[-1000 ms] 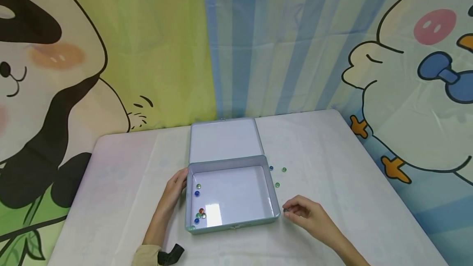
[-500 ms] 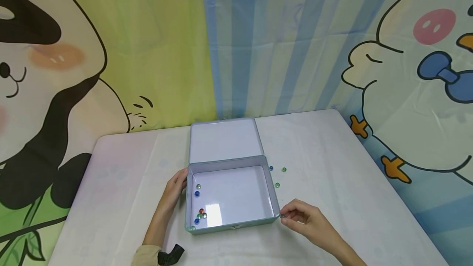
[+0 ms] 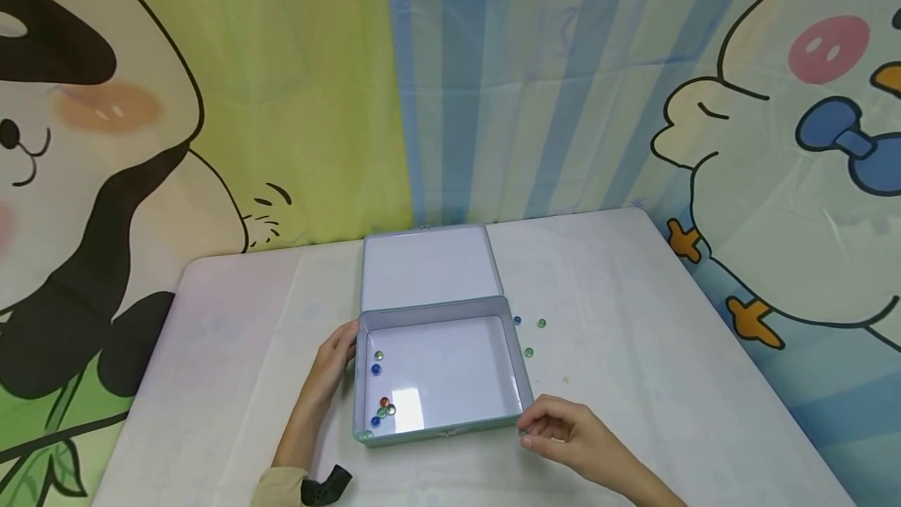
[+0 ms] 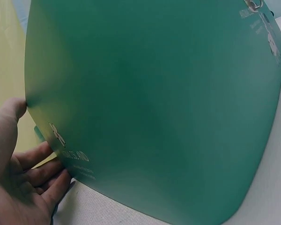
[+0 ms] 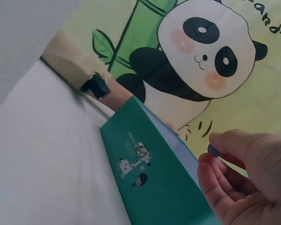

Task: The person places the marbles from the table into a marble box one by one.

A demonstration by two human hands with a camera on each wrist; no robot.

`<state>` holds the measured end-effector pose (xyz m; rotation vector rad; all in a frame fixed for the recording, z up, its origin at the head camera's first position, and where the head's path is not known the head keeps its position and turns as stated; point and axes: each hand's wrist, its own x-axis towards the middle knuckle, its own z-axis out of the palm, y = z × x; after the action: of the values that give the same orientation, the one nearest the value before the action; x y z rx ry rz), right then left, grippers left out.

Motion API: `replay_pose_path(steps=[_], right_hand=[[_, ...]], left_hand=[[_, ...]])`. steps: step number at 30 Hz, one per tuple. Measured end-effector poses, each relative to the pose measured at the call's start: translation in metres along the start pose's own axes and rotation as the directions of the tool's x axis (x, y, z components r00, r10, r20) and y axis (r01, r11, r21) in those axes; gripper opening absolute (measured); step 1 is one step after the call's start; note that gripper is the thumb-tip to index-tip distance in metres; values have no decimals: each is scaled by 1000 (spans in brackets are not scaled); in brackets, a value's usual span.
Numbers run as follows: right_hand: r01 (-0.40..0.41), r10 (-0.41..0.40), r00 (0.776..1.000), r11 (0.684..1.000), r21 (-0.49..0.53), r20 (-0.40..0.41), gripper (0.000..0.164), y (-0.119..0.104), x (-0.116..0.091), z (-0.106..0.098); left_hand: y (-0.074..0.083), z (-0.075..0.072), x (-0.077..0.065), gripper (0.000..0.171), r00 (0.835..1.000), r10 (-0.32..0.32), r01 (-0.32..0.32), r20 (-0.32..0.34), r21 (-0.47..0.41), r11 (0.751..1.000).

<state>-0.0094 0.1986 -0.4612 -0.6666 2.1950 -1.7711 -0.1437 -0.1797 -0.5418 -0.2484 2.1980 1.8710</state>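
Observation:
A green tin box (image 3: pixel 443 434) stands with its lid (image 3: pixel 429 268) folded back, showing a pale inside. My left hand (image 3: pixel 331 362) holds the box at its left side near the back corner; in the left wrist view its thumb and fingers (image 4: pixel 42 176) meet the edge of the green wall. Between thumb and fingertips my right hand (image 3: pixel 573 438) pinches a dark bluish glass marble (image 5: pixel 214 150), just outside the front right corner of the box. Inside along the left wall lie several marbles, among them a blue marble (image 3: pixel 376 370) and a red marble (image 3: pixel 384 402).
Right of the box, on the white tablecloth (image 3: pixel 633 319), lie two green marbles (image 3: pixel 541 323) and a blue marble (image 3: pixel 517 321). A black strap (image 3: pixel 326 485) sits at the left wrist. Printed curtains (image 3: pixel 338 100) rise behind the table.
My right hand, with the marble pinched in it, has moved left and toward the front, along the box's front right corner. The left hand and the box stay put.

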Motion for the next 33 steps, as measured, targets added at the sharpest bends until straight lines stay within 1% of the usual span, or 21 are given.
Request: replay_pose_path(steps=[4, 7, 11, 13, 15, 18, 21, 25, 28, 29, 33], right_hand=[[21, -21, 998, 1000, 8, 63, 13, -2, 8, 4], [71, -70, 990, 997, -5, 123, 13, -4, 19, 8], [164, -151, 965, 985, -47, 212, 13, -7, 34, 11], [204, -177, 953, 975, -86, 247, 13, -11, 42, 12], [226, -184, 943, 966, -129, 276, 12, -15, 51, 13], [208, -138, 940, 957, -201, 313, 12, -21, 68, 12], [168, -70, 936, 950, -263, 346, 13, -24, 92, 10], [85, 35, 940, 940, -331, 340, 12, -25, 130, 7], [56, 82, 938, 922, -383, 336, 11, -20, 157, 7], [51, 96, 936, 916, -398, 339, 11, -18, 166, 8], [88, 117, 917, 873, -479, 382, 11, -6, 195, 16]], left_hand=[[2, -1, -1, 65, 1000, 14, -14, 0, 8, 1000], [3, -2, 0, 65, 1000, 23, -23, -4, 4, 1000], [3, -2, 0, 64, 1000, 27, -27, -3, -9, 1000], [2, -2, 0, 63, 1000, 23, -23, -1, -6, 1000], [2, -2, -1, 63, 1000, 28, -28, 3, -7, 1000], [0, -1, -1, 62, 1000, 29, -29, 0, -4, 1000], [0, -2, -1, 62, 1000, 29, -29, -7, -8, 1000], [1, -3, 0, 63, 1000, 29, -29, 3, -12, 1000], [1, -3, 0, 65, 1000, 27, -27, 9, -10, 1000], [0, -2, 0, 66, 1000, 25, -25, 7, -8, 1000], [-2, -1, 0, 68, 1000, 14, -14, 3, -7, 1000]])
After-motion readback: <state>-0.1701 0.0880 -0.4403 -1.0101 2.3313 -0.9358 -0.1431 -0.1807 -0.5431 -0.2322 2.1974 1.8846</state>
